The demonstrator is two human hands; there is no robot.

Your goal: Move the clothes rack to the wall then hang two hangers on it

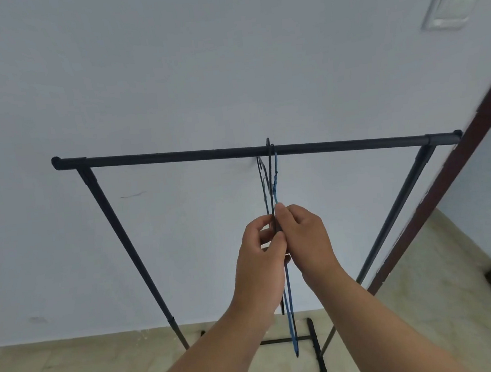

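The pale wall fills the view from nine o'clock round to two, and the clothes rack stands just in front of it, its top rail running nine to three, so the move to the wall looks done. At the rail's middle two hangers are hooked over it, edge-on to the camera: a black hanger and a blue hanger, their frames running down toward six o'clock, straight at the person. Both hands meet on them below the rail: the left hand pinches the black hanger from seven o'clock, the right hand pinches the blue one from five, equally near. Sliding them apart along the rail looks like the remaining move. No writing is legible anywhere.
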